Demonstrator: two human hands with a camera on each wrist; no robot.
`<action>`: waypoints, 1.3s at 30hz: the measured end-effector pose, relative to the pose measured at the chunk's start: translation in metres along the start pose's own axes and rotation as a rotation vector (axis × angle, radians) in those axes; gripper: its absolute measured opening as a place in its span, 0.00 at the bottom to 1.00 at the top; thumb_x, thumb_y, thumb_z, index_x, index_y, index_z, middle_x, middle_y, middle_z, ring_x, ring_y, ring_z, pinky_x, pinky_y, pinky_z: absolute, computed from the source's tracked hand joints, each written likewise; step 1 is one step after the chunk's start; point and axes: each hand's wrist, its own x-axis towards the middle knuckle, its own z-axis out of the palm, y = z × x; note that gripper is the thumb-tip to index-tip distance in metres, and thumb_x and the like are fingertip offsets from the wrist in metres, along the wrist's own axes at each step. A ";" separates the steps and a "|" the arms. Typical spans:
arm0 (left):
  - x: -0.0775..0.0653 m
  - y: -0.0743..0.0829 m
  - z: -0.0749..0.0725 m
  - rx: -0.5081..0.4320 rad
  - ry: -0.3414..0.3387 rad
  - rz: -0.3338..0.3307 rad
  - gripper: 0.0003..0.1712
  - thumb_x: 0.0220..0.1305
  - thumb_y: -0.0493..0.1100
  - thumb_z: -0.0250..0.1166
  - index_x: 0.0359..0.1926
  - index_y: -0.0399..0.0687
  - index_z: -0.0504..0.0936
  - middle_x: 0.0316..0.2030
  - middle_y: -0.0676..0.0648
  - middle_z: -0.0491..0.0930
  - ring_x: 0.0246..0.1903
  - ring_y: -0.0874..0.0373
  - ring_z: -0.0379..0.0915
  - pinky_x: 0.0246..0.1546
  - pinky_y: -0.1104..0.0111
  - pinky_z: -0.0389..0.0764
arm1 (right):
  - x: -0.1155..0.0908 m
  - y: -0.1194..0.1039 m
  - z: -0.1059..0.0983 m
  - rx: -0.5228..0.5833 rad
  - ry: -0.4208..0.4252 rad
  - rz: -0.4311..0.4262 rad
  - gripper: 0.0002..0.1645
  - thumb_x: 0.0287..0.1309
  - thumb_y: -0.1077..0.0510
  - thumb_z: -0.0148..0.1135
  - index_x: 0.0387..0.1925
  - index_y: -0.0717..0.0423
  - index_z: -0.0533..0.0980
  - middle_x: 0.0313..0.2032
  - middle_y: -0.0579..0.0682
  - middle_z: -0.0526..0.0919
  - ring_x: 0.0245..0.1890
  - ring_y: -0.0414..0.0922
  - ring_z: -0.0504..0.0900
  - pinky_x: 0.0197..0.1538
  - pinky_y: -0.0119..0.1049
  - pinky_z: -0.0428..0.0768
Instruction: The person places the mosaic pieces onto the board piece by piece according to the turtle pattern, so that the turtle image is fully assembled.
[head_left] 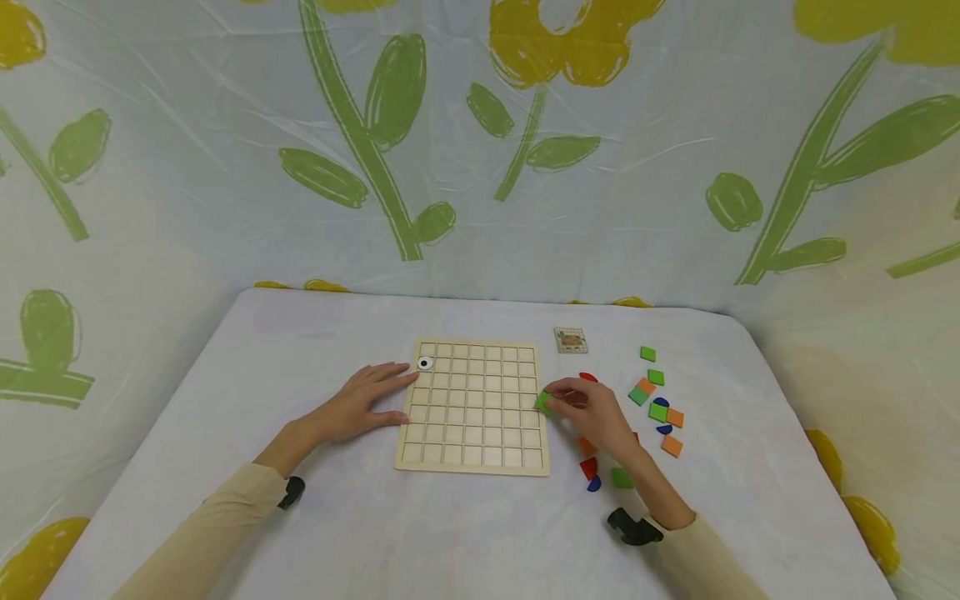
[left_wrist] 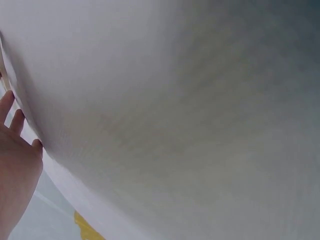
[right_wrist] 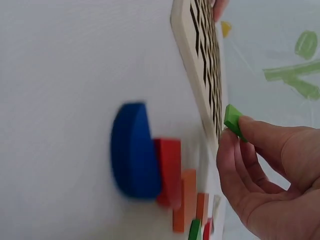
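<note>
A light wooden grid board (head_left: 472, 414) lies in the middle of the table. In its upper left part sits a white round piece with a black dot (head_left: 425, 363). My left hand (head_left: 367, 402) rests at the board's left edge, fingers spread and fingertips on the rim. At the right edge my right hand (head_left: 592, 412) pinches a green square tile (right_wrist: 233, 119) between thumb and fingers, tilted and close over the frame. Under and beside this hand lie red, orange, blue and green pieces, partly hidden by it, among them a blue half-round piece (right_wrist: 134, 152).
Several green and orange tiles and blue half-round pieces, one an orange tile (head_left: 672, 447), are scattered at the right. A small picture card (head_left: 572, 340) with a grid lies behind the board's right corner. A flower-patterned cloth (head_left: 480, 167) hangs behind the white table.
</note>
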 end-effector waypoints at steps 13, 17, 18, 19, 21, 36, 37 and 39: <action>0.001 0.000 0.001 -0.005 -0.005 -0.006 0.43 0.67 0.57 0.70 0.78 0.53 0.66 0.77 0.39 0.59 0.76 0.37 0.49 0.73 0.38 0.50 | 0.035 -0.018 0.029 0.109 -0.037 -0.027 0.12 0.64 0.60 0.71 0.48 0.58 0.86 0.43 0.52 0.88 0.44 0.50 0.86 0.48 0.37 0.83; 0.001 0.000 0.001 0.000 -0.001 -0.003 0.43 0.67 0.57 0.70 0.77 0.52 0.66 0.77 0.39 0.59 0.76 0.37 0.50 0.73 0.39 0.50 | 0.044 -0.026 0.037 0.110 -0.053 -0.050 0.12 0.65 0.60 0.71 0.48 0.60 0.85 0.43 0.53 0.88 0.44 0.51 0.87 0.47 0.38 0.83; 0.001 0.001 0.001 0.001 0.002 -0.001 0.43 0.67 0.56 0.70 0.77 0.52 0.66 0.77 0.39 0.60 0.76 0.37 0.50 0.73 0.39 0.50 | 0.046 -0.028 0.039 0.117 -0.059 -0.061 0.12 0.65 0.60 0.71 0.48 0.60 0.85 0.43 0.53 0.88 0.44 0.51 0.87 0.47 0.39 0.84; 0.001 0.001 0.000 0.003 0.004 0.001 0.43 0.67 0.56 0.71 0.77 0.51 0.67 0.77 0.39 0.60 0.76 0.37 0.50 0.73 0.39 0.50 | 0.049 -0.029 0.042 0.121 -0.063 -0.075 0.12 0.65 0.61 0.70 0.48 0.61 0.85 0.44 0.54 0.88 0.44 0.52 0.87 0.48 0.40 0.84; 0.001 0.001 0.000 0.005 0.008 0.006 0.43 0.66 0.55 0.71 0.77 0.50 0.67 0.76 0.39 0.61 0.76 0.37 0.51 0.73 0.39 0.50 | 0.053 -0.032 0.046 0.128 -0.070 -0.086 0.12 0.65 0.61 0.70 0.49 0.60 0.85 0.44 0.55 0.88 0.44 0.52 0.86 0.49 0.41 0.84; 0.001 0.006 -0.005 -0.003 -0.007 0.007 0.43 0.67 0.54 0.71 0.77 0.46 0.66 0.76 0.38 0.61 0.76 0.37 0.52 0.73 0.39 0.52 | 0.077 -0.046 0.078 0.194 -0.113 -0.085 0.12 0.67 0.61 0.68 0.50 0.61 0.85 0.47 0.56 0.87 0.46 0.52 0.86 0.49 0.41 0.84; 0.001 0.006 -0.005 -0.006 -0.008 0.004 0.43 0.67 0.54 0.71 0.77 0.46 0.66 0.76 0.38 0.61 0.76 0.37 0.51 0.73 0.39 0.52 | 0.078 -0.047 0.080 0.194 -0.117 -0.087 0.12 0.67 0.61 0.68 0.50 0.61 0.85 0.47 0.56 0.87 0.46 0.52 0.85 0.49 0.41 0.83; 0.001 0.006 -0.005 -0.010 -0.007 0.001 0.43 0.67 0.54 0.71 0.77 0.46 0.66 0.76 0.38 0.61 0.76 0.37 0.51 0.73 0.39 0.51 | 0.081 -0.051 0.085 0.193 -0.122 -0.103 0.12 0.67 0.61 0.68 0.50 0.61 0.85 0.47 0.56 0.87 0.45 0.52 0.86 0.48 0.40 0.84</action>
